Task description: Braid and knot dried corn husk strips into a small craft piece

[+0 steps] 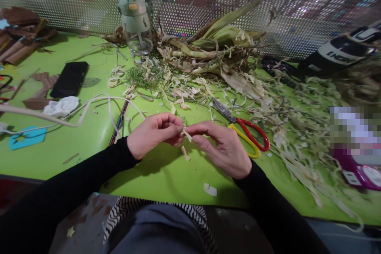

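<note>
Above the green table [166, 182], my left hand [157, 133] and my right hand [222, 145] meet at the fingertips. Between them they pinch a small pale strip of corn husk [187, 135]; its upper part is covered by the fingers. Just below, another short piece of husk [185, 153] hangs or lies; I cannot tell which. Scissors [245, 129] with one red and one yellow handle lie beside my right hand, blades pointing away to the left. Shredded husk scraps [190, 87] spread beyond both hands.
A clear drink bottle [137, 27] stands at the back, beside large dried husks [214, 43]. On the left lie a black phone [70, 79], a crumpled white tissue [61, 106], a white cable [80, 121] and a blue tag [27, 137]. A dark bottle [336, 53] and purple packet [357, 170] lie right.
</note>
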A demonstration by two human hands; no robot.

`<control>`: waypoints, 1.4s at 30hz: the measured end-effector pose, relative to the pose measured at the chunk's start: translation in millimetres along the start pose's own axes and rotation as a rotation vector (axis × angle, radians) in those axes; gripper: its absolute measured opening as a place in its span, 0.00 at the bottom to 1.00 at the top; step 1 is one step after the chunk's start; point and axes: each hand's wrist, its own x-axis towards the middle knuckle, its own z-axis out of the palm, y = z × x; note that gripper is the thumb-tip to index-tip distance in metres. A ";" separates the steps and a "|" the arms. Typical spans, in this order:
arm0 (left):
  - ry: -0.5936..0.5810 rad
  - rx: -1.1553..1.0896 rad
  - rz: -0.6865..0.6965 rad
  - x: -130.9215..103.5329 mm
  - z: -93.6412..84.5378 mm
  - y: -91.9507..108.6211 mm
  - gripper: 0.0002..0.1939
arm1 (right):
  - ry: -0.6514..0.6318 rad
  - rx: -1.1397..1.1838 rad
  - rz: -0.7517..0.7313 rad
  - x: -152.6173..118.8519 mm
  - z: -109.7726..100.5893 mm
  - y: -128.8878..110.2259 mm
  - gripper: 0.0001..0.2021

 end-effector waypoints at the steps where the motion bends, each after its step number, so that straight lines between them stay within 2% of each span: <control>1: 0.005 0.001 0.012 0.0 0.2 -0.1 0.03 | 0.010 -0.006 0.000 0.0 0.6 0.5 0.06; 6: -0.009 -0.008 0.064 0.1 -0.1 -1.9 0.04 | 0.058 -0.001 -0.008 -0.7 5.0 2.1 0.07; 13: -0.023 0.002 0.067 2.2 -2.0 -4.7 0.08 | 0.070 -0.029 0.047 -2.0 9.3 2.2 0.06; 18: -0.021 0.019 0.087 3.8 -2.2 -6.2 0.08 | 0.054 0.058 0.093 -2.1 9.4 2.6 0.08; 22: 0.020 0.108 0.173 5.4 -1.4 -11.6 0.07 | 0.015 0.116 0.126 -1.7 9.2 3.0 0.08; 27: 0.096 0.294 0.269 5.2 2.0 -20.0 0.08 | 0.047 0.104 0.202 -2.0 15.8 5.3 0.09; 30: 0.080 0.274 0.253 4.7 3.1 -20.0 0.08 | 0.063 0.092 0.222 -2.3 18.5 6.0 0.07; 35: -0.024 0.168 0.175 5.4 0.8 -13.1 0.10 | 0.069 0.108 0.252 -3.0 16.5 7.5 0.07; 42: 0.015 0.145 0.140 5.3 -1.4 -9.7 0.09 | 0.049 0.372 0.320 -1.3 13.1 10.6 0.11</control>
